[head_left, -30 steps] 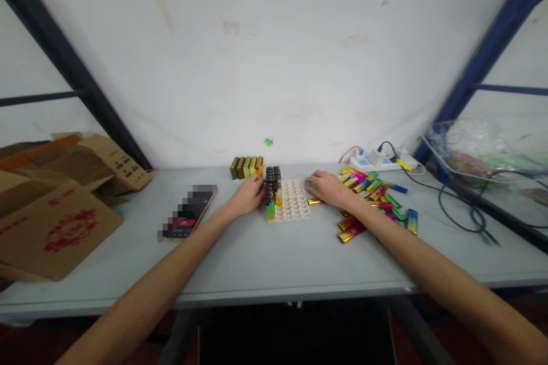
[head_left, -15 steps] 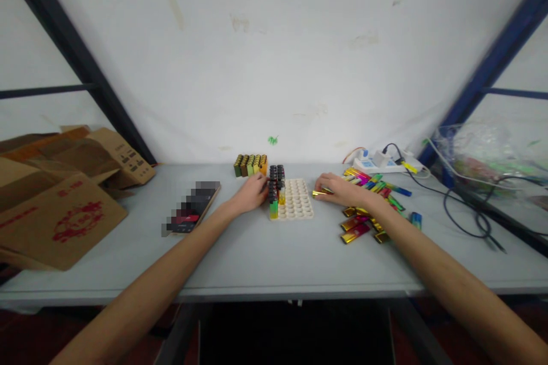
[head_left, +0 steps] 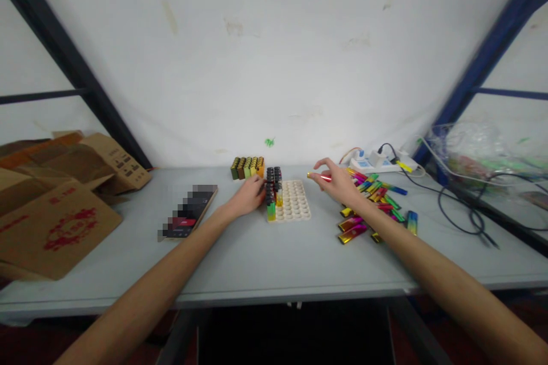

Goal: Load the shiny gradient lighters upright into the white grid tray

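My right hand (head_left: 336, 179) is raised above the table to the right of the tray, pinching a shiny red-and-gold lighter (head_left: 322, 177) that points left. A white tray (head_left: 295, 199) with rows of round holes lies in the middle. Upright black-topped lighters (head_left: 271, 191) fill its left side, the front one green and yellow. Against their left side rests my left hand (head_left: 248, 195), closed with curled fingertips; whatever they grip is hidden. Beyond my right forearm lies a loose pile of shiny coloured lighters (head_left: 353, 234), partly covered by the arm.
A block of upright lighters (head_left: 248, 167) stands at the back by the wall. Left of the tray is a pixelated phone (head_left: 188, 214), then cardboard boxes (head_left: 64, 222). A power strip (head_left: 377, 164), black cables (head_left: 464, 219) and clear plastic bags (head_left: 479, 154) are on the right.
My right hand has lifted off the table near the pile, and the lighter in it now shows red and gold. My left hand stays beside the tray; the whole view has shifted slightly.
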Demonstrator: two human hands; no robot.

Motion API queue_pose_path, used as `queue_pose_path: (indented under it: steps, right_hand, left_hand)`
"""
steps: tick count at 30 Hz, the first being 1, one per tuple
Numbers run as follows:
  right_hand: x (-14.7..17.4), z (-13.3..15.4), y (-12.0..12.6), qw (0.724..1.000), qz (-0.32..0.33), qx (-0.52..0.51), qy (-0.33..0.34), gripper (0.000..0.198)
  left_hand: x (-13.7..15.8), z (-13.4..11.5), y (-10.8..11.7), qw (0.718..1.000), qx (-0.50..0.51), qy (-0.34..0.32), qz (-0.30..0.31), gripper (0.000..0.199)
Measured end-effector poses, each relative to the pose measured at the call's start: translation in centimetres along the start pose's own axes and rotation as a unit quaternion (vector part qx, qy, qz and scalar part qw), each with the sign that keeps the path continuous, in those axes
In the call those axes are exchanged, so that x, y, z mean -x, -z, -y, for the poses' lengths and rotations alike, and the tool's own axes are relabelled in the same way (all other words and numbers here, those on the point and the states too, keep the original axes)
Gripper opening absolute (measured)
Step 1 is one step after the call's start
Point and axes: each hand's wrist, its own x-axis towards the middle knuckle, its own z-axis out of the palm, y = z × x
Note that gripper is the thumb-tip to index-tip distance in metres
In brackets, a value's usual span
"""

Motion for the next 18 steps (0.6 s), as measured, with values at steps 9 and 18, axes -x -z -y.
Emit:
queue_pose_path:
  steps: [9, 18]
  right_hand:
    - [0.2, 0.5, -1.0, 0.99, 0.026, -0.136, -0.013, 0.049]
    - [0.5, 2.1, -1.4, 0.951, 0.187, -0.247, 0.012, 0.053]
  left_hand:
    - [0.1, 0.5, -0.3, 1.0, -0.009, -0.005, -0.009, 0.013]
    - [0.0, 0.6, -0.5, 1.0, -0.009, -0.011, -0.014, 0.012]
